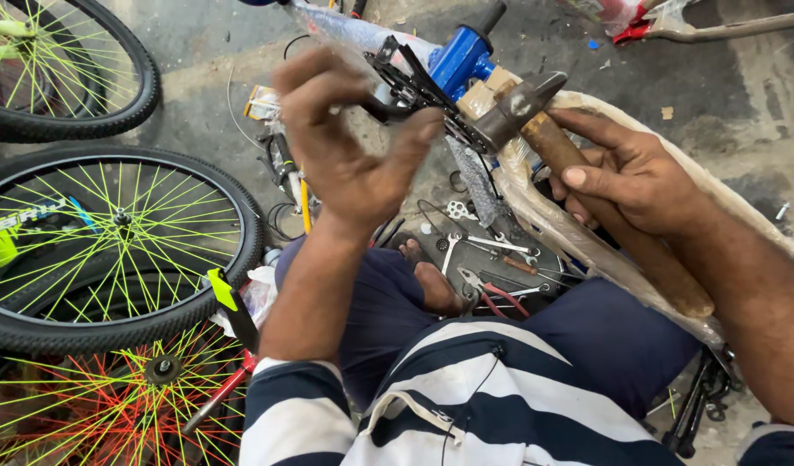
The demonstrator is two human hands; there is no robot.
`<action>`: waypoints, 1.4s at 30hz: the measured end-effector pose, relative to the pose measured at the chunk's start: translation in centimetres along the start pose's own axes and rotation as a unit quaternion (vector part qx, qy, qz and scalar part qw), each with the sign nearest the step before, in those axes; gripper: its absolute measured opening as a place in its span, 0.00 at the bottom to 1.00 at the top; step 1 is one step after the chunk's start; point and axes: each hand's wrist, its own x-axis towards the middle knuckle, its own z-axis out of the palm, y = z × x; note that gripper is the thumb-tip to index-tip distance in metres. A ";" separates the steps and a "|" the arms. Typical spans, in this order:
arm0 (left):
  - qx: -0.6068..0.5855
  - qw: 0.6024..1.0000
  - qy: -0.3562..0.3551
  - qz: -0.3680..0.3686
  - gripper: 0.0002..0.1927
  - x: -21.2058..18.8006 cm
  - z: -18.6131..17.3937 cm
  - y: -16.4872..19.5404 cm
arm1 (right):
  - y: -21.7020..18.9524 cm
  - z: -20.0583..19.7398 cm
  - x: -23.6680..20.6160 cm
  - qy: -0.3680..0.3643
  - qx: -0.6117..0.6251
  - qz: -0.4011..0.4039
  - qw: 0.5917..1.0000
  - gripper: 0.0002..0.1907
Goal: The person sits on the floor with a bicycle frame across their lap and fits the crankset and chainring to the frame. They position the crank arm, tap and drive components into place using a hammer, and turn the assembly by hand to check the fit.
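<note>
Two hands work over a plastic-wrapped bicycle frame (586, 233): right hand (630, 173), fingers clamped on a heavy wooden-handled steel hammer (578, 164) near its head, left hand (349, 142) pinching a stiff black metal bracket (414, 86).

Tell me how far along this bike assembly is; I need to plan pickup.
Done: spoked wheels have tyres on. In hand: the left hand steadies a black bracket at the blue frame while the right hand holds a hammer. Left: the frame is partly wrapped, wheels unmounted, tools scattered.
</note>
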 end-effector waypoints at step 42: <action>-0.206 0.972 0.068 -0.095 0.10 0.2 1.3 -4.2 | 0.4 1.1 -1.2 0.028 0.012 -0.090 0.996 0.35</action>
